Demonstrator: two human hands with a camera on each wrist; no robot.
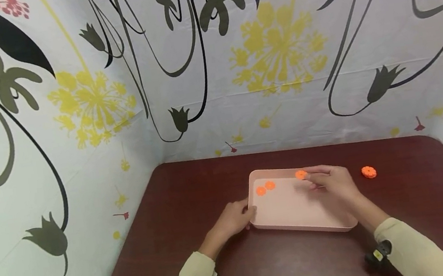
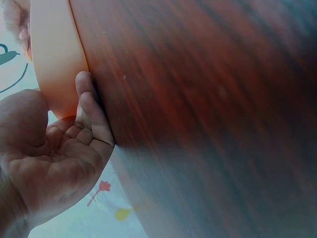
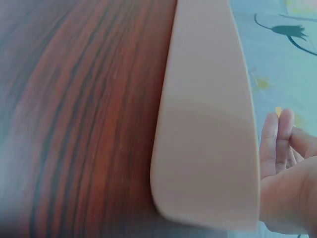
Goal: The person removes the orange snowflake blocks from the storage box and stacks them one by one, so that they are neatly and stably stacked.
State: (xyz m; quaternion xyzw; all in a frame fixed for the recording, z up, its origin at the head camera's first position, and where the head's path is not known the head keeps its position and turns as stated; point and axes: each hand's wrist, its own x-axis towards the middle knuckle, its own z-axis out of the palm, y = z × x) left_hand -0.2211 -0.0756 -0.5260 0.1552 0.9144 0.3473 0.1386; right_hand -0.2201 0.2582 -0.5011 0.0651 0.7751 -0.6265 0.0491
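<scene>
A shallow pale-pink tray (image 1: 295, 203) lies on the table. At its left end my left hand (image 1: 234, 217) grips the wall, thumb over the rim; in the left wrist view the left hand's fingers (image 2: 94, 116) lie along the outer wall. Over the tray's far side, my right hand (image 1: 334, 182) pinches a small orange flower-shaped piece (image 1: 301, 174) at the fingertips. Two similar orange pieces, one (image 1: 261, 190) beside the other (image 1: 269, 185), lie inside at the far left. The tray wall (image 3: 208, 124) partly hides the right hand in the right wrist view.
A small stack of orange flower-shaped pieces (image 1: 368, 172) sits on the dark reddish-brown table (image 1: 308, 258), right of the tray. White cloth with a floral print (image 1: 203, 74) hangs behind the table and at its sides.
</scene>
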